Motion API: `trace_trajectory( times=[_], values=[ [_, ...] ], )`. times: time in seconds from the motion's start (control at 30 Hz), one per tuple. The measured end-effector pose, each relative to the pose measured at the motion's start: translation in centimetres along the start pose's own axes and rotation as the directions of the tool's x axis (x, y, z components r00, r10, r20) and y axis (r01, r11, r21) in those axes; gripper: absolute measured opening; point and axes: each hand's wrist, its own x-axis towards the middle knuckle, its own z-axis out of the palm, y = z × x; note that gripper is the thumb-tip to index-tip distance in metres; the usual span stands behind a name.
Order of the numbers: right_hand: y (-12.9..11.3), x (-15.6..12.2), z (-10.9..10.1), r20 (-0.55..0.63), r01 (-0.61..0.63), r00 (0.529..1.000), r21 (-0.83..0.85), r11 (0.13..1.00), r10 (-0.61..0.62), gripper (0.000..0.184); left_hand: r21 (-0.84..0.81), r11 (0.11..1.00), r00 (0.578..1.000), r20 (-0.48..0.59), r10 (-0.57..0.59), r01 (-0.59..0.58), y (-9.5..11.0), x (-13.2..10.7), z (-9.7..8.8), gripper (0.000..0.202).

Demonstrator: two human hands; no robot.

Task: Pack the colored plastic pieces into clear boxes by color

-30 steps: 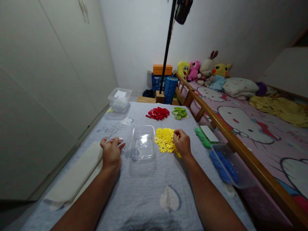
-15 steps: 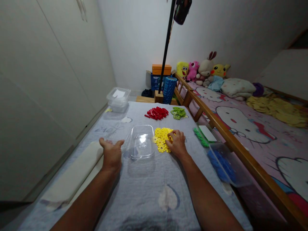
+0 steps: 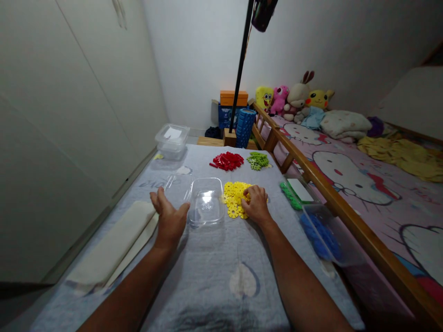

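Note:
A clear plastic container (image 3: 206, 216) stands on the cloth-covered table, with a clear lid (image 3: 177, 185) lying flat just left of it. My left hand (image 3: 169, 219) is open beside the container's left wall, thumb and fingers apart, nothing in its grasp. Right of the container lies a pile of yellow flower-shaped plastic discs (image 3: 232, 198). My right hand (image 3: 256, 205) rests at the right side of this pile with its fingers curled round some discs. Just how many it holds is hidden behind the fingers.
Red pieces (image 3: 228, 161) and light green pieces (image 3: 257, 160) lie in heaps farther back. Stacked clear containers (image 3: 172, 140) stand back left. A folded cream cloth (image 3: 114, 244) lies left. Boxes with green pieces (image 3: 291, 196) and blue pieces (image 3: 320, 237) line the right edge beside a wooden bed rail (image 3: 332, 214).
My left hand has shifted right, closer to the container. My right hand stays at the yellow discs with its fingers slightly more curled. The whole view has tilted a little.

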Motion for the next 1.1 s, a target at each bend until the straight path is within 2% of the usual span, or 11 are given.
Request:
trace_trajectory(
  times=[0.07,0.13,0.37,0.53,0.7,0.8,0.93,1.03,1.1],
  values=[
    [-0.1,0.0,-0.1,-0.012,-0.008,1.000,0.011,1.000,0.008,0.013,0.045,0.997,0.997,0.041,0.061,-0.063,0.2,-0.4,0.1,0.076],
    [-0.2,-0.1,-0.1,-0.021,-0.017,1.000,0.022,1.000,0.018,0.012,0.021,0.997,0.992,0.101,0.074,-0.077,0.1,-0.8,0.3,0.068],
    [-0.3,0.0,0.0,-0.068,-0.046,0.996,0.109,0.993,0.054,0.009,-0.209,0.969,0.961,0.266,-0.075,0.133,-1.3,-1.0,1.6,0.057],
    [-1.0,0.3,-1.4,-0.108,-0.005,0.993,0.314,0.949,0.041,0.006,-0.260,0.941,0.950,0.278,-0.142,0.217,-1.6,-0.9,1.9,0.051],
    [-4.2,-0.2,-2.9,-0.124,0.067,0.992,0.493,0.867,-0.006,0.006,-0.303,0.920,0.950,0.262,-0.171,0.250,-1.4,-0.8,1.9,0.044],
    [-6.4,-0.8,-3.1,-0.093,0.146,0.989,0.509,0.848,-0.114,0.006,-0.304,0.911,0.947,0.246,-0.207,0.278,-1.0,-0.7,1.9,0.042],
    [-8.3,-1.6,-2.7,0.023,0.213,0.967,0.478,0.852,-0.254,0.007,-0.305,0.910,0.947,0.241,-0.211,0.281,-0.8,-0.7,1.9,0.042],
    [-8.4,-1.8,-2.3,0.068,0.227,0.957,0.439,0.870,-0.284,0.009,-0.283,0.918,0.942,0.268,-0.201,0.277,-0.9,-0.7,1.8,0.044],
    [-7.7,-1.5,-2.2,0.034,0.225,0.964,0.412,0.883,-0.262,0.010,-0.268,0.926,0.944,0.268,-0.195,0.267,-0.9,-0.8,1.7,0.044]
  ],
)
